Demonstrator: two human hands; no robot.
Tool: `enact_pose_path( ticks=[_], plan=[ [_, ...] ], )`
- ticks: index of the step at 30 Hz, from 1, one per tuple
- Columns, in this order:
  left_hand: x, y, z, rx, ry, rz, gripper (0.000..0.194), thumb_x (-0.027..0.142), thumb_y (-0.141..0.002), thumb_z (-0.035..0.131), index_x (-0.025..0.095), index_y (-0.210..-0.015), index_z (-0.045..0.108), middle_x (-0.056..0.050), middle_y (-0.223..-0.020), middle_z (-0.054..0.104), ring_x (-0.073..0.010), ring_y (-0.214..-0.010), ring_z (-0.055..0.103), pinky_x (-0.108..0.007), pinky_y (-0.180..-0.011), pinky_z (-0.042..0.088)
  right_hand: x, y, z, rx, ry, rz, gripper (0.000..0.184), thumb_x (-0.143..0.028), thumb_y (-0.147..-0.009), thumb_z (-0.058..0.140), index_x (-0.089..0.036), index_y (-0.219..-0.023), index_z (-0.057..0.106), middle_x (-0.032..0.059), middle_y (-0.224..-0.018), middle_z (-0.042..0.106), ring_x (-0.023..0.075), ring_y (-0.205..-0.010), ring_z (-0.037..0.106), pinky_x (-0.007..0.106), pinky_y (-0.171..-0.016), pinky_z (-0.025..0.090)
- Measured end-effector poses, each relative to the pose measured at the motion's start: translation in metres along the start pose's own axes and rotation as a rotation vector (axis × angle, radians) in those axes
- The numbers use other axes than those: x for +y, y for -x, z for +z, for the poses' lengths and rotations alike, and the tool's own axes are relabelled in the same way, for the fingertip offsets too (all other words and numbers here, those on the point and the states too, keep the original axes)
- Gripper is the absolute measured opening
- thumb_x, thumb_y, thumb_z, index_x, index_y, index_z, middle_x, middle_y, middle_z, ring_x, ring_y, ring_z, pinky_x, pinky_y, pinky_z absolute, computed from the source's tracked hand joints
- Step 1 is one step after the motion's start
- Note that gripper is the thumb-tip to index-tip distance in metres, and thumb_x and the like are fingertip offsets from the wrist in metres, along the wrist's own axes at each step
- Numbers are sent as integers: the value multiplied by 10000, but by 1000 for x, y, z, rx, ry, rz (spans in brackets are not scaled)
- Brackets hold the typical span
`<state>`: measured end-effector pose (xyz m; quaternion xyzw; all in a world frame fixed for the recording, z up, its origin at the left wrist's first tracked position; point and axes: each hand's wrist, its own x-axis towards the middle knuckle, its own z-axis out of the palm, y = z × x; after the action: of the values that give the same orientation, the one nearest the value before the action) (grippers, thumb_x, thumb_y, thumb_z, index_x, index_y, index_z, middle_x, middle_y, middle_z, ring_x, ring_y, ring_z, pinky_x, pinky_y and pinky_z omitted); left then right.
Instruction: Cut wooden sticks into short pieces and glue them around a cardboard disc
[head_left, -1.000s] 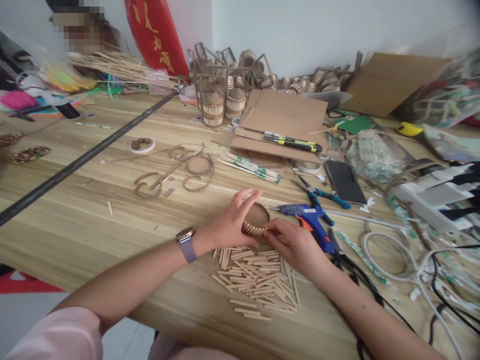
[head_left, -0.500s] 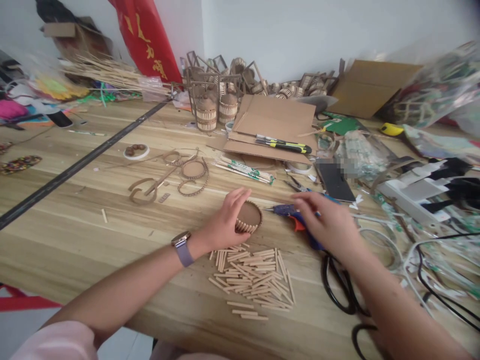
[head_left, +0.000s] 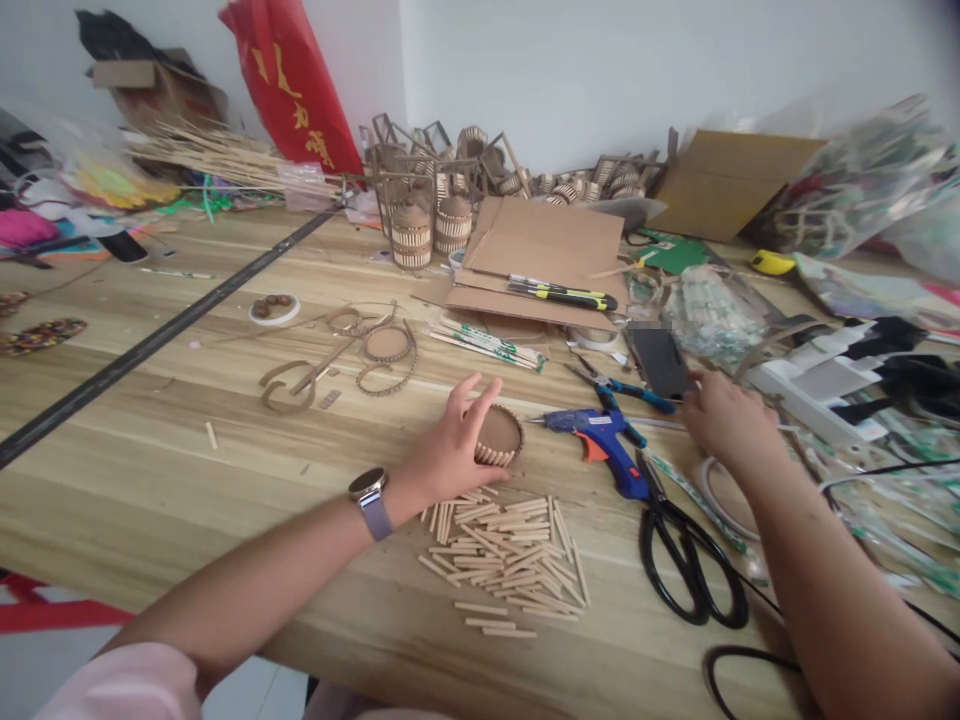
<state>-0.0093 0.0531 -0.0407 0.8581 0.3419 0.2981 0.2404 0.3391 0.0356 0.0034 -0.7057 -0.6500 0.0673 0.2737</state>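
Note:
A small round basket (head_left: 501, 434) sits on the table, its brown disc base ringed by short wooden sticks. Around its left side is my left hand (head_left: 450, 440), fingers spread and thumb low by the near rim. Just below lies a pile of short wooden sticks (head_left: 510, 560). My right hand (head_left: 731, 420) is at the lower right corner of a dark phone (head_left: 658, 360), fingers curled; whatever they may hold is hidden. A blue glue gun (head_left: 600, 440) rests between the hands, nozzle toward the basket. Black-handled scissors (head_left: 690, 570) lie below it.
Blue-handled pliers (head_left: 630, 390) lie beside the phone. Behind are wrapped sticks (head_left: 491, 345), cardboard sheets (head_left: 540, 240) with cutters (head_left: 562, 293), and finished miniature buckets (head_left: 412, 235). Cables, a white power strip (head_left: 817, 385) and plastic scraps crowd the right. Brown strips (head_left: 289, 390) lie left.
My right hand has moved right, from above the glue gun to the phone's corner, uncovering the gun and scissors. My left hand's fingers have spread and loosened around the basket.

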Motion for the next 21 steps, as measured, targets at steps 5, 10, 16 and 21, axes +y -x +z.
enact_pose_path(
  ticks=[5,10,16,21],
  plan=[
    [3,-1,0,25,-22,7,1263,266,-565,886,345,-1469,7,-187,-1501,118,-351,-1269,429,-546,-1014,426,-56,30,2,-36,463,55,349,-410,-916,397,-222,-716,612,154,-712,657,314,-694,607,387,-568,369],
    [5,-1,0,25,-42,1,1161,234,-633,833,314,-1477,39,-175,-1507,135,-337,-1286,411,-491,-994,460,-83,52,20,-348,469,94,406,-541,-871,454,-217,-696,624,118,-656,676,283,-597,641,316,-484,346],
    [4,-1,0,32,-27,-4,1081,191,-682,764,320,-1479,45,-166,-1507,135,-334,-1314,380,-477,-990,469,-62,51,33,-340,314,82,339,-497,-837,506,-201,-736,638,96,-692,698,258,-621,649,308,-517,404],
    [4,-2,0,22,-20,-10,1084,201,-675,771,302,-1479,51,-172,-1499,152,-348,-1347,332,-505,-1033,427,-62,48,24,-302,120,117,354,-542,-783,526,-210,-711,623,53,-626,653,221,-550,590,308,-499,409]
  ],
)
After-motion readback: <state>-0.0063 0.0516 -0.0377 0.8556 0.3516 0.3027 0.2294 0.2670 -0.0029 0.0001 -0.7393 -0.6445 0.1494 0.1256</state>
